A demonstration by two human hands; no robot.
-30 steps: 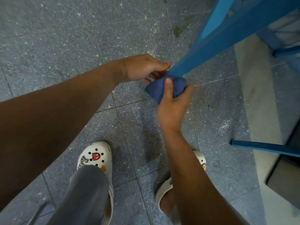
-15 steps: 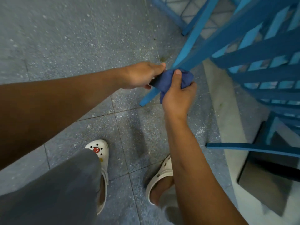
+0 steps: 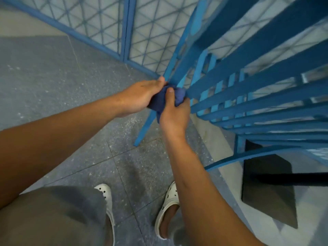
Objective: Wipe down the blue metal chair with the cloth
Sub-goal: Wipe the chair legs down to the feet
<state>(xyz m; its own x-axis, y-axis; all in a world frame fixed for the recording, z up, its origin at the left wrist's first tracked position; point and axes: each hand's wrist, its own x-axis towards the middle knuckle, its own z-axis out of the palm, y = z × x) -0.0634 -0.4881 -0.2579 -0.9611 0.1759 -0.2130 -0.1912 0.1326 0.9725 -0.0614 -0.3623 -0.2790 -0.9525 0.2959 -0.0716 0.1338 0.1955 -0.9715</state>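
Cloth: a dark blue cloth [image 3: 166, 101] is bunched into a wad and is wrapped round a slanted blue bar of the chair, at the point where the slats meet the frame.
Chair: the blue metal chair [image 3: 248, 82] is seen tilted, filling the right and upper right of the view; its slatted surface fans out to the right, and one thin leg [image 3: 144, 128] runs down to the floor below the cloth.
Left hand: the left hand [image 3: 140, 98] is closed over the left side of the cloth, with the thumb tip laid against the chair bar above it.
Right hand: the right hand [image 3: 174, 114] is clamped on the cloth from below, the thumb pressed flat across the front of the wad and the fingers curled round its right side.
Hands together: both hands are set close against each other on the same wad; whether they touch cannot be told.
Floor: grey speckled tiles [image 3: 53, 77] are seen under the chair leg.
Background: a blue-framed mesh panel [image 3: 106, 23] stands behind the chair.
Feet: white perforated clogs [image 3: 166, 206] are worn, with grey trousers [image 3: 53, 215] at the lower left.
Lower right: a dark mat [image 3: 269, 192] lies beneath the chair.
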